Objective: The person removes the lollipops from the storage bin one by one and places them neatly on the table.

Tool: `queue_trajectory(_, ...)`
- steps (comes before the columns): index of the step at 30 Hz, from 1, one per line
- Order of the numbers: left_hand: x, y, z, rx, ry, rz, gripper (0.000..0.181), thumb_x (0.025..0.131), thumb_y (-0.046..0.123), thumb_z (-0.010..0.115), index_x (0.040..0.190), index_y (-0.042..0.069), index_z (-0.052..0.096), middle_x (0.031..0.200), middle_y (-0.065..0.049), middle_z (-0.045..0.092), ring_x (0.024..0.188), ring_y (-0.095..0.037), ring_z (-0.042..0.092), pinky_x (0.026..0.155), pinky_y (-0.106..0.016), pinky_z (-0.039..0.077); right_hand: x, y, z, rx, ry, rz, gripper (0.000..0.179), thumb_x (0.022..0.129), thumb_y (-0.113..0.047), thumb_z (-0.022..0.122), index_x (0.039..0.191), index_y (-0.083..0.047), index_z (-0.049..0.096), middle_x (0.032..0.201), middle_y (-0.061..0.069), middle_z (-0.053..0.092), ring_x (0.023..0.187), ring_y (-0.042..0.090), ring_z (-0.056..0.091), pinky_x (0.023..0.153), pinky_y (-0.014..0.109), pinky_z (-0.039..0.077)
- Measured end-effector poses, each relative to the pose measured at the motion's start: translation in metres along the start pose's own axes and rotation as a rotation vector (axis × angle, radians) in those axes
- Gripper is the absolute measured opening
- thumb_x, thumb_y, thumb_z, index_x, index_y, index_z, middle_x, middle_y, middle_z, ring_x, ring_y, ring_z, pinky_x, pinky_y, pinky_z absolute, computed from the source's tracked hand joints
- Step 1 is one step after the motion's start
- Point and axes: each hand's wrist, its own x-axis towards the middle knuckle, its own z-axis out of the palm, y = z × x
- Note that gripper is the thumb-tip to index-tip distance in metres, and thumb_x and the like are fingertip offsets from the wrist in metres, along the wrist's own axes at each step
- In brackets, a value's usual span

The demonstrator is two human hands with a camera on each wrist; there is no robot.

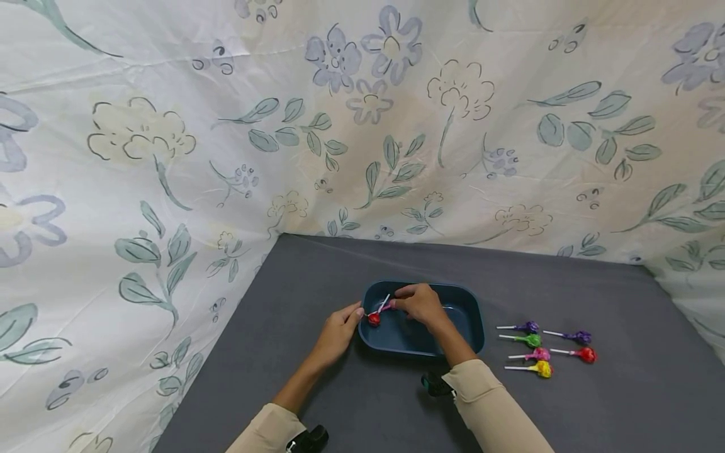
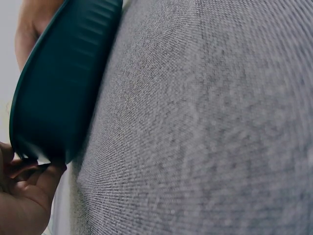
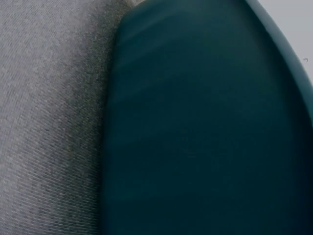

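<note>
A dark teal tray (image 1: 391, 351) stands on the grey cloth, also seen from its side in the left wrist view. At its left end my left hand (image 1: 334, 333) grips the rim between thumb and fingers; the left wrist view shows those fingers (image 2: 46, 178) against the tray's end wall. My right hand (image 1: 421, 305) reaches inside and pinches a pink lollipop (image 1: 391, 304), whose head is partly covered by the fingers. Beside it at the tray's left end is a red lollipop (image 1: 374, 319). The tray's side wall (image 3: 195, 122) fills most of the right wrist view and hides the right hand there.
Right of the tray lie purple lollipops (image 1: 530, 327) (image 1: 582, 338), a green lollipop (image 1: 532, 340), another pink lollipop (image 1: 540, 355), a yellow lollipop (image 1: 544, 369) and another red lollipop (image 1: 587, 355). Floral fabric (image 1: 362, 157) hangs behind and to the left of the table (image 1: 272, 302).
</note>
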Motion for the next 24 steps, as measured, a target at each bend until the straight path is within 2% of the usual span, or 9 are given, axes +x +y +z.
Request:
queue_trajectory(4, -0.0011, 0.0004, 0.0001, 0.006, -0.008, -0.001, 0.048, 0.114, 0.028, 0.051, 0.148, -0.005, 0.057, 0.152, -0.022, 0.058, 0.145, -0.039, 0.051, 0.121, -0.057, 0.038, -0.0008, -0.0006, 0.0020, -0.034, -0.012, 0.000, 0.032, 0.096, -0.015, 0.080, 0.122, 0.002, 0.077, 0.116, 0.017, 0.078, 0.093, 0.028, 0.074, 0.077, 0.039, 0.065)
queue_trajectory(8, -0.0011, 0.0014, -0.0002, 0.001, -0.015, -0.016, 0.049, 0.114, 0.028, 0.051, 0.150, -0.005, 0.056, 0.153, -0.020, 0.057, 0.146, -0.036, 0.050, 0.122, -0.056, 0.038, -0.0004, -0.0008, 0.0032, -0.064, -0.007, 0.016, 0.024, 0.093, -0.012, 0.082, 0.113, 0.001, 0.079, 0.106, 0.013, 0.077, 0.087, 0.024, 0.072, 0.072, 0.033, 0.063)
queue_trajectory(12, -0.0010, 0.0025, -0.0004, -0.011, -0.019, -0.035, 0.049, 0.114, 0.028, 0.050, 0.151, -0.004, 0.054, 0.155, -0.019, 0.056, 0.147, -0.035, 0.049, 0.123, -0.055, 0.037, -0.0012, -0.0017, 0.0028, -0.069, -0.003, -0.004, 0.020, 0.088, -0.007, 0.085, 0.106, 0.001, 0.080, 0.097, 0.011, 0.076, 0.081, 0.022, 0.068, 0.067, 0.031, 0.061)
queue_trajectory(19, -0.0014, 0.0019, -0.0009, 0.002, -0.018, -0.014, 0.049, 0.114, 0.028, 0.050, 0.150, -0.005, 0.056, 0.153, -0.021, 0.057, 0.146, -0.038, 0.051, 0.121, -0.056, 0.038, -0.0001, 0.0004, 0.0045, -0.111, -0.012, -0.040, 0.023, 0.086, -0.003, 0.085, 0.107, 0.001, 0.078, 0.090, 0.007, 0.075, 0.070, 0.019, 0.066, 0.061, 0.029, 0.058)
queue_trajectory(24, -0.0014, 0.0009, -0.0010, 0.004, -0.014, -0.005, 0.050, 0.115, 0.031, 0.050, 0.150, -0.005, 0.056, 0.154, -0.020, 0.057, 0.146, -0.037, 0.050, 0.121, -0.056, 0.038, 0.0004, 0.0027, 0.0057, -0.153, -0.009, -0.060, 0.021, 0.087, -0.004, 0.085, 0.107, -0.001, 0.080, 0.090, 0.007, 0.076, 0.071, 0.017, 0.065, 0.062, 0.030, 0.057)
